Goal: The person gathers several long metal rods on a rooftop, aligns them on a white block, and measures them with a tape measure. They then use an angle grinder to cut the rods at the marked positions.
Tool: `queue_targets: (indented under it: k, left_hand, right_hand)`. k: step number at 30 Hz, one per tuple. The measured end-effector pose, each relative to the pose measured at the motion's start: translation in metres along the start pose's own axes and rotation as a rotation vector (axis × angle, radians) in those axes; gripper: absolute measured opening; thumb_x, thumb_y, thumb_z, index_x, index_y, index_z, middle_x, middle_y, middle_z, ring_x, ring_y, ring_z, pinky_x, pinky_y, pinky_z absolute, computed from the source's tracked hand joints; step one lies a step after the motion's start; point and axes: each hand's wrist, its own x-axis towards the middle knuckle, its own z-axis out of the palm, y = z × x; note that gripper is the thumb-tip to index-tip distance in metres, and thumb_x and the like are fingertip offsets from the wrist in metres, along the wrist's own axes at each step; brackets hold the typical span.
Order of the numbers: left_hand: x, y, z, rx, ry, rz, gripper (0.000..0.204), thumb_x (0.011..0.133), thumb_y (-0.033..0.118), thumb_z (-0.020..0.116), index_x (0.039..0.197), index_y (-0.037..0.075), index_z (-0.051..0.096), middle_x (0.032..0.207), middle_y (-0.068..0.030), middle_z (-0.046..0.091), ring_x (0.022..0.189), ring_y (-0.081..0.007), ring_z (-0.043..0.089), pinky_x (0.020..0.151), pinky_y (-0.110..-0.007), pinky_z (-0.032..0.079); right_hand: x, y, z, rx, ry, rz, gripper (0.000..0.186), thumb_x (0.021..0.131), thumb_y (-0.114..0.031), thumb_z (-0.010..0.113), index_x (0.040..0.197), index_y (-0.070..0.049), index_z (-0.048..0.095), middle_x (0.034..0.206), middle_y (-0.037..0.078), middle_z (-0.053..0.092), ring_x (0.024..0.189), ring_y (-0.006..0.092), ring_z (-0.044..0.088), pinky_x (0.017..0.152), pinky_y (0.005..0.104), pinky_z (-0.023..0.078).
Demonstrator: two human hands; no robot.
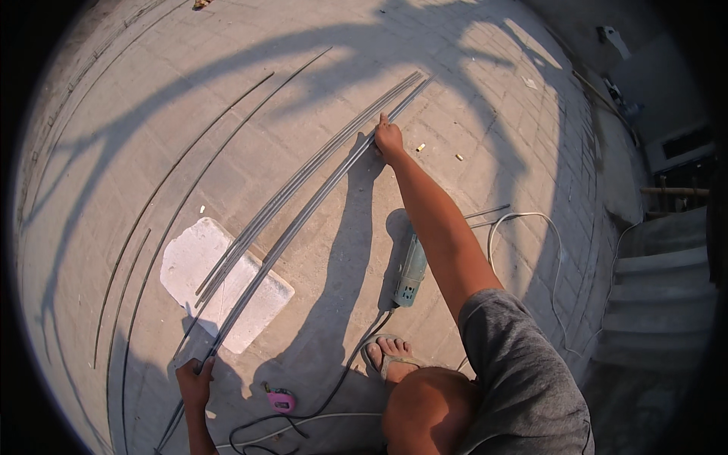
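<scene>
A bundle of long thin grey metal rods [265, 265] runs diagonally from lower left to upper right. Near its lower end my left hand [195, 383] is closed around the rods. Farther up, my right hand [388, 139] grips the same bundle. Beside it, a second group of rods [282, 199] lies roughly parallel, its lower ends over a whitish flat slab [189, 258]. The held bundle also passes across that slab.
An angle grinder [410, 277] lies under my right arm, its dark cord [353, 360] trailing toward a pink tape measure [281, 400]. Several loose rods [189, 184] lie at left. A white cable [557, 296] curves at right. My sandalled foot [390, 356] stands near the grinder.
</scene>
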Motion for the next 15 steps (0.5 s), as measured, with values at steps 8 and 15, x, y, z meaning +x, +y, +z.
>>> queue_targets:
  k: [8, 15]
  left_hand:
    - [0.005, 0.003, -0.003, 0.032, -0.001, 0.018, 0.046, 0.091, 0.027, 0.076, 0.06, -0.002, 0.057, 0.051, -0.0085, 0.054, 0.047, -0.0146, 0.052, 0.049, -0.035, 0.04]
    - [0.006, -0.028, -0.014, 0.106, 0.032, 0.051, 0.045, 0.092, 0.025, 0.075, 0.061, -0.002, 0.057, 0.051, -0.0079, 0.053, 0.048, -0.0131, 0.05, 0.049, -0.035, 0.039]
  right_hand:
    - [0.004, 0.003, 0.001, -0.043, 0.024, 0.015, 0.062, 0.108, -0.054, 0.039, 0.069, -0.008, 0.051, 0.061, 0.006, 0.05, 0.052, 0.0201, 0.048, 0.049, 0.0406, 0.045]
    - [-0.002, 0.007, 0.025, -0.02, 0.002, -0.04, 0.06, 0.108, -0.052, 0.042, 0.068, -0.008, 0.052, 0.061, 0.006, 0.05, 0.052, 0.0201, 0.049, 0.049, 0.0404, 0.046]
